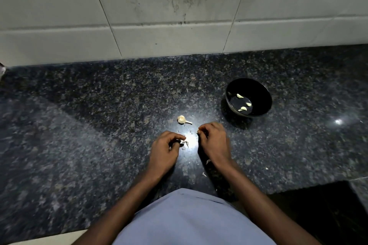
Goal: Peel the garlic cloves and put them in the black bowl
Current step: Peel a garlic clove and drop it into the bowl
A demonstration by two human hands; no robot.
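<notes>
The black bowl (pixel 259 90) stands on the counter to the right, with three peeled garlic cloves (pixel 243 108) inside. A garlic bulb remnant with its stalk (pixel 181 119) lies just beyond my hands. My right hand (pixel 214 142) has curled fingers that pinch a small pale garlic clove at their tips, mostly hidden. My left hand (pixel 166 150) is curled too, its fingertips pinching what looks like a scrap of garlic skin. Loose bits of skin (pixel 185 143) lie between the two hands. Both hands hover low over the counter, a short gap apart.
The dark speckled granite counter (pixel 99 125) runs to a white tiled wall (pixel 159 16) at the back. A few skin flakes (pixel 204 174) lie near my right wrist. The counter's front edge drops off at lower right.
</notes>
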